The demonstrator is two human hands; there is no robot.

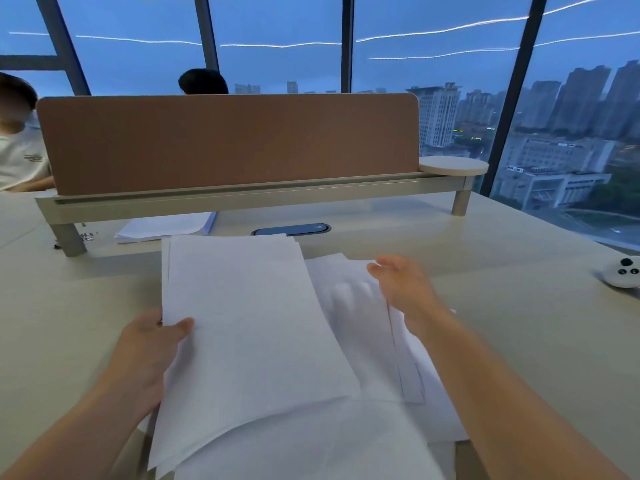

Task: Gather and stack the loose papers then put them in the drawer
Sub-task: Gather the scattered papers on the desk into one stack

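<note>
My left hand (150, 344) grips the left edge of a bundle of white sheets (249, 327), thumb on top, and holds it lifted and curved over the desk. More loose white papers (353, 299) lie spread on the desk under and to the right of that bundle. Over those papers my right hand (401, 285) hovers with its fingers straight and nothing in it. Another small stack of papers (162, 228) lies farther back under the divider shelf. No drawer is in view.
A brown divider panel (225, 140) on a raised beige rail crosses the back of the desk (502, 306). A dark oval cable port (291, 229) sits behind the papers. A white controller (621, 271) lies at the right edge. Two people sit beyond the divider at left.
</note>
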